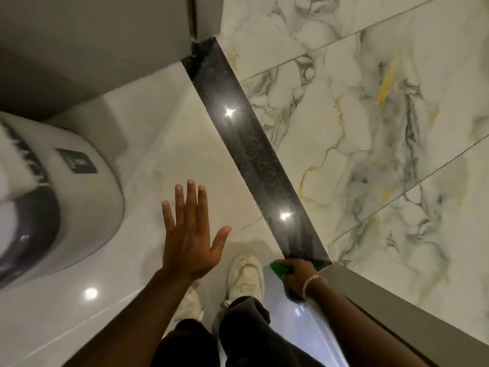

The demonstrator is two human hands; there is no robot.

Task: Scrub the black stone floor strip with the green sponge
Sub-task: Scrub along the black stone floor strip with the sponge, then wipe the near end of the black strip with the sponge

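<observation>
At the near end of the black stone floor strip, right hand has its grip clamped on the green sponge, left hand spread open and empty above the floor; most of the strip's length looks left to scrub.

The black stone strip is polished and speckled, and it reflects two lamps. The marble tiles at 2 o'clock are glossy, with grey and yellow veins. The cream floor shines smoothly. The shoe looks like matt, worn leather.
</observation>
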